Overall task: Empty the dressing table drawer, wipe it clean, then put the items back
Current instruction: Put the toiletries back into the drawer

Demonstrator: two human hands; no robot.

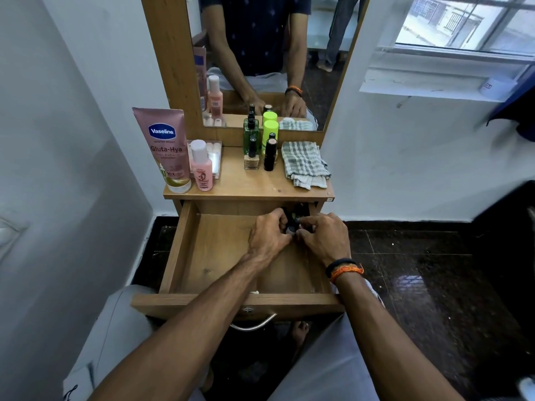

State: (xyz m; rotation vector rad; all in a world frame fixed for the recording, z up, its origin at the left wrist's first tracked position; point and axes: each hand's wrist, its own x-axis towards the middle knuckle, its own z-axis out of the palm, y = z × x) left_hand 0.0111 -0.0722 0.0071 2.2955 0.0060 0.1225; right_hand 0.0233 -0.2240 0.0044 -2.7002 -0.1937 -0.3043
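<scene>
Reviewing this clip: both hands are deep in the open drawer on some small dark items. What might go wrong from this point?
Both hands, left hand and right hand, crowd the small dark items at the drawer's back right corner; one may slip out unseen.

The bottles stand packed together on the tabletop, so setting more down could topple them.

The checked cloth overhangs the edge and may slide off.

Bare forearms, black and orange thread bands (344, 269) on right wrist, light grey trousers (327, 369)
</scene>
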